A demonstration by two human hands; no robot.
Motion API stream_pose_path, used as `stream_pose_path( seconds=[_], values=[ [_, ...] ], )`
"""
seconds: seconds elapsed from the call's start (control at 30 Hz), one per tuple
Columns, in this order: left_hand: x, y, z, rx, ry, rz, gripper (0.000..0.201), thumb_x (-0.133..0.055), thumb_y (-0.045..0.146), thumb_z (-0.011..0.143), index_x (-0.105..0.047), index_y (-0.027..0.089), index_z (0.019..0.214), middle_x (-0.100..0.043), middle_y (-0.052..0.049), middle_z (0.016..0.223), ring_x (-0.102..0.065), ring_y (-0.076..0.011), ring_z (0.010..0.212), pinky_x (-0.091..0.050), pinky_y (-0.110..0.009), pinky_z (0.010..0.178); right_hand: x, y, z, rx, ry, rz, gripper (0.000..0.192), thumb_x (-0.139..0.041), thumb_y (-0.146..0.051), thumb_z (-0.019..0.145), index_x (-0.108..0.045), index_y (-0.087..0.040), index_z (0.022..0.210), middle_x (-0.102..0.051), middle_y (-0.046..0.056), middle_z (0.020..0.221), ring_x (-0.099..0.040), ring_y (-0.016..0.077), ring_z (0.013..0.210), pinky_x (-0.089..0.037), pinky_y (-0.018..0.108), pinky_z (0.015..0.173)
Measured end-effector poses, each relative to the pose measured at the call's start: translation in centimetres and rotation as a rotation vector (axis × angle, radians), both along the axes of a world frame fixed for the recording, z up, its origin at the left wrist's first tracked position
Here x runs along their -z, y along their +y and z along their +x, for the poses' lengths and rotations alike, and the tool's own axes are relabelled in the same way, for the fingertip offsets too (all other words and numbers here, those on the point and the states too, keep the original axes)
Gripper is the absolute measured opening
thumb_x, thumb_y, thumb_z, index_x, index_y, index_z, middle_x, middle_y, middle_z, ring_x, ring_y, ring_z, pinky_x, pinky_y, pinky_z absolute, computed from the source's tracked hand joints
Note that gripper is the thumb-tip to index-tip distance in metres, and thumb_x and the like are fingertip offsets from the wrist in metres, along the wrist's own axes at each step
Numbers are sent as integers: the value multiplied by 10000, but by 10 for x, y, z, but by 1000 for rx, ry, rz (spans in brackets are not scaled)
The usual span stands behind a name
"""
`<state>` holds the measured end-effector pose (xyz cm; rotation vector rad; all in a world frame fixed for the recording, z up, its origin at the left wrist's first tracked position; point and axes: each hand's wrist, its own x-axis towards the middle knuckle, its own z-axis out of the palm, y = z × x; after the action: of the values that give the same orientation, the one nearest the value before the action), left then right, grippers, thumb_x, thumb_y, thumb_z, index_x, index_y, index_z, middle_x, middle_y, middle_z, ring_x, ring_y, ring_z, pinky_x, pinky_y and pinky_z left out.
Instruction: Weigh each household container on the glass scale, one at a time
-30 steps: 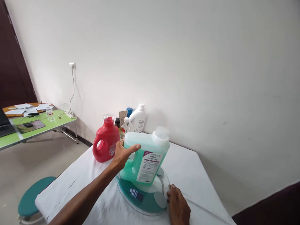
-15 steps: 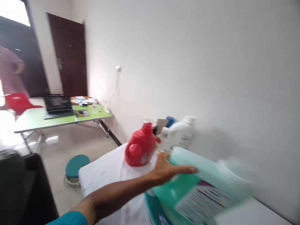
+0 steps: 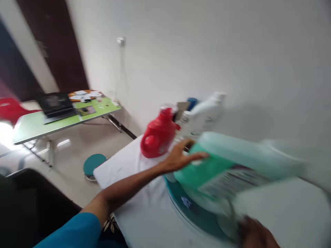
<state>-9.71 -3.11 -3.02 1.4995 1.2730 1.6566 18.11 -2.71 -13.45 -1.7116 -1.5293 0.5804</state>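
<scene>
My left hand (image 3: 181, 156) grips the handle side of a large teal jug (image 3: 232, 165) with a white label and a pale cap; the picture is blurred. The jug stands on a round glass scale (image 3: 191, 210) with a teal middle and a lit display, on a table with a white cloth (image 3: 144, 213). My right hand (image 3: 254, 234) shows only in part at the bottom edge, beside the scale's near rim; whether it holds anything I cannot tell. A red jug (image 3: 157, 134) and a white bottle (image 3: 207, 113) stand behind, near the wall.
Several small bottles crowd between the red jug and the white bottle. A green folding table (image 3: 51, 120) with a laptop (image 3: 55, 105) and papers stands at the left. A teal stool (image 3: 93, 164) sits on the floor by the table corner. A dark door (image 3: 51, 44) is behind.
The view has swung left and tilted, with strong blur. My left hand stays on the teal jug on the scale. My right hand left the view and has come back at the bottom edge.
</scene>
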Motion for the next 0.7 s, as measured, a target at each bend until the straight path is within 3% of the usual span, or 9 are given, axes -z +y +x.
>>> stream_pose_path(
  seconds=[0.03,0.1,0.33,0.7],
  values=[
    [6,1,-6,-5,20,37,657,-560,819,841,-679,189,984,-697,-146,1020,-651,-295,970,-548,-475,895,1,-13,3,84,26,-45,602,-433,-752,941,-700,-215,893,-696,124,824,-636,304,768,-530,467,739],
    [20,6,-17,-3,76,73,651,-452,790,918,-669,187,1033,-702,-125,1072,-643,-286,1018,-517,-471,962,1,-25,-1,77,135,-61,611,-432,-763,908,-696,-212,914,-727,129,876,-657,299,784,-521,433,756],
    [68,0,-29,-46,208,4,644,-390,726,990,-668,189,1211,-688,-141,1250,-626,-299,1199,-465,-476,1072,2,-15,-12,119,197,-47,645,-381,-757,882,-683,-191,949,-723,93,805,-663,259,701,-499,398,763],
    [101,-5,-18,-42,77,-32,677,-297,706,1023,-595,221,1391,-598,-143,1456,-519,-328,1399,-374,-548,1203,-3,-15,-12,121,215,-89,640,-397,-751,872,-679,-187,978,-726,111,826,-662,264,703,-505,389,739]
  ],
)
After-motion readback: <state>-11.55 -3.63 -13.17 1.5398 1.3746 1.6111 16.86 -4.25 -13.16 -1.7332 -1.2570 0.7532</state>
